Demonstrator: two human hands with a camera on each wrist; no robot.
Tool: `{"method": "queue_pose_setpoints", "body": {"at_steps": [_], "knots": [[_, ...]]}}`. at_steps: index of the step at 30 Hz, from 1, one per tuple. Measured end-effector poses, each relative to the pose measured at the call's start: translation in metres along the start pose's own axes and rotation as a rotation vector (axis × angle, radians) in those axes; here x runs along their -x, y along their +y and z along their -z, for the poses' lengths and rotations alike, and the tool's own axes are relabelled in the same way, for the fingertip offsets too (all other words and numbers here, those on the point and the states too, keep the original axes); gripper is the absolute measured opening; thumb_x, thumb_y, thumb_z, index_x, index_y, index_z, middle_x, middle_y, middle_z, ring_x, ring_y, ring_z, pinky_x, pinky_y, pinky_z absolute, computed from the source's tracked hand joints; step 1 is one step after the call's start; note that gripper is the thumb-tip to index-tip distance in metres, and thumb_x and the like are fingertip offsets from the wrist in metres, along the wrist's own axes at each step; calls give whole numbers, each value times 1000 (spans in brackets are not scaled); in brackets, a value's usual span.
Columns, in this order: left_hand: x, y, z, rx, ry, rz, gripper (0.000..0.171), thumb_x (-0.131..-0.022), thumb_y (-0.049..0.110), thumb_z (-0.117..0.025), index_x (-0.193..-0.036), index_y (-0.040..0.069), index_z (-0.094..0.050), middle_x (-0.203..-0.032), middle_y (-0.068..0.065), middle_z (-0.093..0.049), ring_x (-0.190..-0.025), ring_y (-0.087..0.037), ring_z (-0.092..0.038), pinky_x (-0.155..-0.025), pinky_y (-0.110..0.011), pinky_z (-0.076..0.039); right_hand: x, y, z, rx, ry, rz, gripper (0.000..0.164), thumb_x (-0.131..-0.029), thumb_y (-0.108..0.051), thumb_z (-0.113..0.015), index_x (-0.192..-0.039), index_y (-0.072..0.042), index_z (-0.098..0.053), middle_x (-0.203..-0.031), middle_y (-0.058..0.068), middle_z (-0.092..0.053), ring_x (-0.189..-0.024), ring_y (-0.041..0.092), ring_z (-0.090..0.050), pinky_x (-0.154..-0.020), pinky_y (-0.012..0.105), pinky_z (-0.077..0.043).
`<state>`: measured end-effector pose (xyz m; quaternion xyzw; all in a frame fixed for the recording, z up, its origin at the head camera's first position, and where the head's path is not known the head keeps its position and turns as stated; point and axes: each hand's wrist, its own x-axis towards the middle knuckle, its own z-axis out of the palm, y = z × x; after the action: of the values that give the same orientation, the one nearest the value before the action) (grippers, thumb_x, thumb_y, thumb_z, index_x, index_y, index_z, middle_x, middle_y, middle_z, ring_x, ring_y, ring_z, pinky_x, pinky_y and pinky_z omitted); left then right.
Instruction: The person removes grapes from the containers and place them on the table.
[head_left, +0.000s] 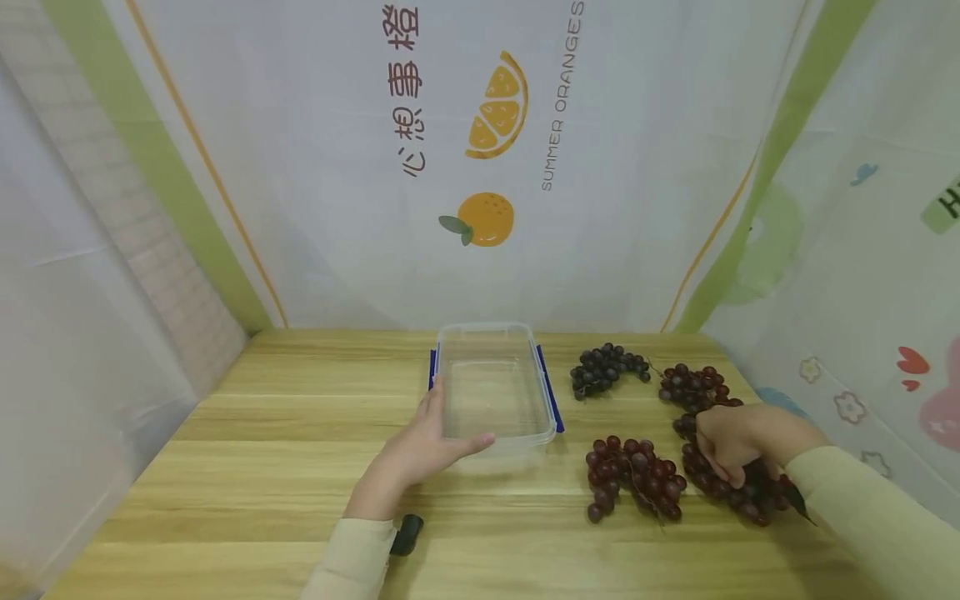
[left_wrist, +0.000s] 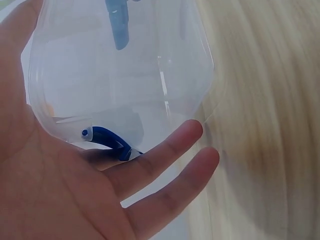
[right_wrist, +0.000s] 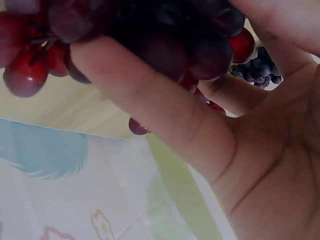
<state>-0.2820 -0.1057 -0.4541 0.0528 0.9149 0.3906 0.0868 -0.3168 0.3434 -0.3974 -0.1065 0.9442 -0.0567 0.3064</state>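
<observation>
A clear plastic box [head_left: 491,387] with blue side latches stands lidless at the table's middle. My left hand [head_left: 427,442] rests at its near left corner, thumb along the front rim and fingers by the left side. In the left wrist view, two fingers extend beside a blue latch [left_wrist: 107,139]. At the right, my right hand [head_left: 738,437] reaches down with bent fingers and holds a bunch of dark red grapes [head_left: 723,492], partly hidden under the hand. The right wrist view shows grapes [right_wrist: 160,55] between the thumb and fingers.
Another red bunch [head_left: 633,479] lies left of my right hand. Behind it are a black bunch [head_left: 603,371] and a further red bunch [head_left: 693,386], close to the right table edge. Printed cloth [head_left: 337,208] hangs at the back and sides of the wooden table [head_left: 300,400].
</observation>
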Motion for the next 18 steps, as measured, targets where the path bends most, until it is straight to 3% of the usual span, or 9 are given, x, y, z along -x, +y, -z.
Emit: {"method": "queue_pose_setpoints", "body": {"at_steps": [9,18], "knots": [[1,4,5,-60,-17,6,137,-84,83,-69,-171,18,13,-181,-14,-2,-158,-50,-33,-117,-69,-42,0,4,-1,-75,-2,-7,24,-74,17,-81,-70,-3,-69,-89,7,-62,-72,33,-69,-51,50,-63],[7,2,16,-96,-51,-32,135,-85,79,-72,-171,16,10,-180,-12,-6,-164,-40,-22,-128,-64,-30,-1,6,-4,-123,3,-9,25,-75,17,-81,-77,-3,-65,-88,9,-61,-74,31,-67,-52,50,-63]]}}
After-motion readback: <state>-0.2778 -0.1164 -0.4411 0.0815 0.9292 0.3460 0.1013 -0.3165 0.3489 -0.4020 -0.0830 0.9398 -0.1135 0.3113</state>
